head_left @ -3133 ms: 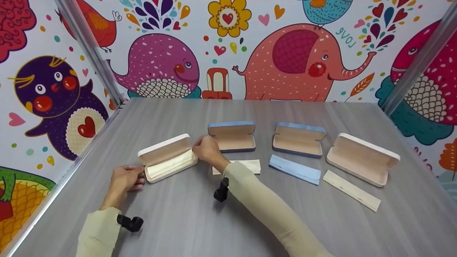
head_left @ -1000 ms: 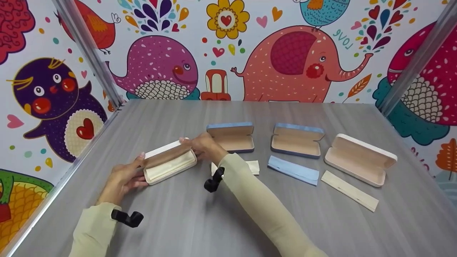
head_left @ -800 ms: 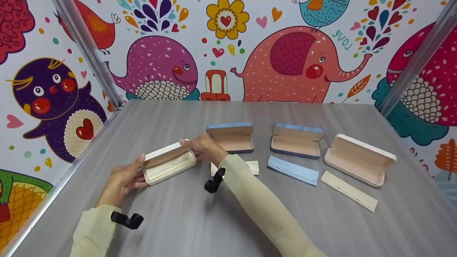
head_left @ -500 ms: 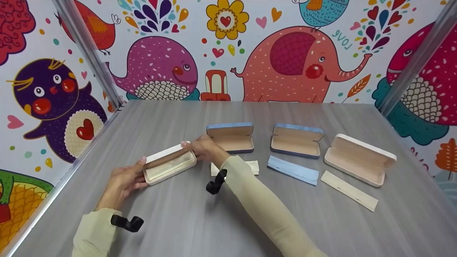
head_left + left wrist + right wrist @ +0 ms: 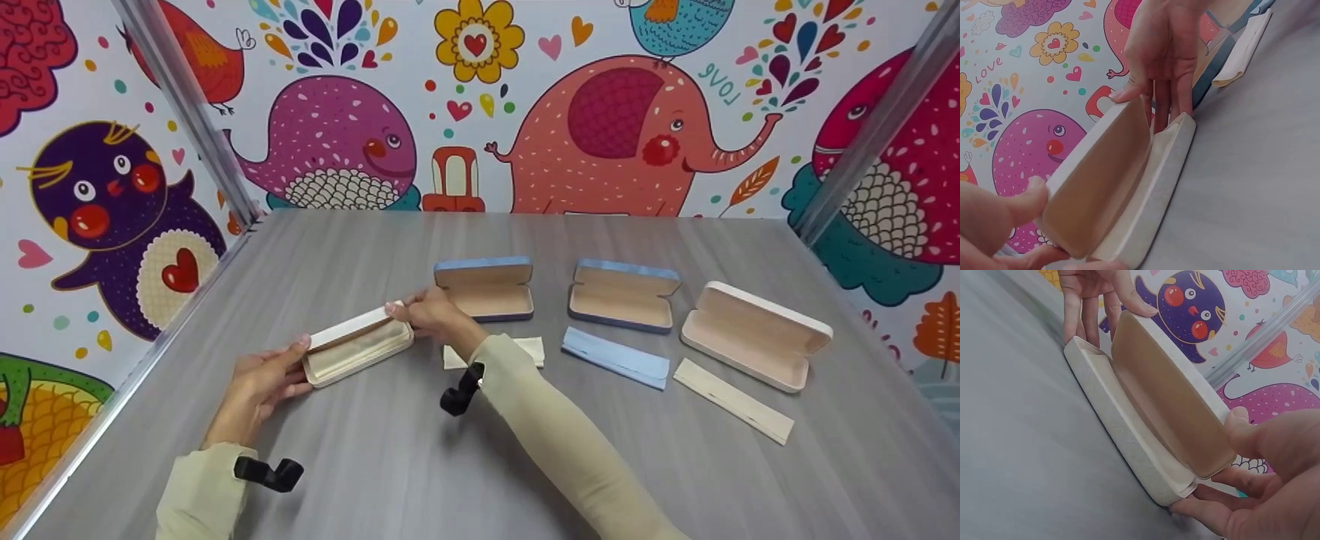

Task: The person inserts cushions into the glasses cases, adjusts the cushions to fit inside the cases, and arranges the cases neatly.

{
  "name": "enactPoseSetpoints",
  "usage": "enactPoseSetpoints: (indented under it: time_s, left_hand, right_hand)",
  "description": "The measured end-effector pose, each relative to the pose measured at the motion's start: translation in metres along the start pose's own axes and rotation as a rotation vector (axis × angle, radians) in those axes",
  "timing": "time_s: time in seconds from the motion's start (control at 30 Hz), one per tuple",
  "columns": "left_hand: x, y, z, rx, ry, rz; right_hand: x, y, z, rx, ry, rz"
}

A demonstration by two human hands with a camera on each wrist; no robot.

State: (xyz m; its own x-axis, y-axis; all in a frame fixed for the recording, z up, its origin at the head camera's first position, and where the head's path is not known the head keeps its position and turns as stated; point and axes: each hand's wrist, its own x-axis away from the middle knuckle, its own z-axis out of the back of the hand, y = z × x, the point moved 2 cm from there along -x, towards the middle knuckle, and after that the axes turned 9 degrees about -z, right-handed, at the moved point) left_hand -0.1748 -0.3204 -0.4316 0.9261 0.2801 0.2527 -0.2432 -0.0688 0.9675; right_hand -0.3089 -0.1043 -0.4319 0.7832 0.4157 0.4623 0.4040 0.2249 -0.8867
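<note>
Grasping the white case (image 5: 352,324) on the left of the desk (image 5: 375,457), with the left grip (image 5: 259,382) on the near-left end and the right grip (image 5: 435,311) on the far-right end, plus thumbs (image 5: 1238,422) on the partway-closed lid (image 5: 1157,388). Probably held like that to stop any twisting. Got a cream cloth (image 5: 356,357) inside. Off right, set out with folded cloths (image 5: 616,358) in front of three open cases (image 5: 484,265), maybe for easy pairing. Plain and grey underneath, then a loud cartoon wall (image 5: 600,135) beyond, with metal posts (image 5: 189,109).
</note>
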Motion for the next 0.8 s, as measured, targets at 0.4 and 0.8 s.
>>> enactPoseSetpoints:
  time_s: [0.4,0.8]
  left_hand:
    - [0.003,-0.008,-0.001,0.011,0.038,-0.039]
    - [0.005,-0.014,-0.002,0.013,0.067,-0.061]
  right_hand:
    - [-0.002,0.015,0.004,0.185,0.106,0.198]
    - [-0.005,0.025,0.007,0.214,0.11,0.264]
